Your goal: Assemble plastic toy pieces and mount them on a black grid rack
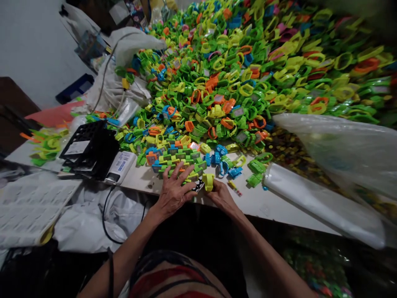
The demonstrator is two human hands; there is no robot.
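Close to the table's front edge, my left hand (176,188) lies with fingers spread over packed rows of green, blue and orange toy watches (173,156). Its thumb reaches toward a small black piece with pale holes (199,185), partly hidden by the hand. My right hand (221,193) is closed on a yellow toy watch (208,181), just right of that black piece. Blue toy watches (221,159) lie loose beyond the right hand, and green ones (257,169) are farther right. The fingertips of the right hand are mostly hidden.
A large heap of colourful toy watches (217,82) covers the back of the table. Stacked black trays (88,149) and a white-labelled box (121,166) stand at the left. A clear plastic roll (322,207) lies at the right. A small multicoloured stick (235,188) lies near the right hand.
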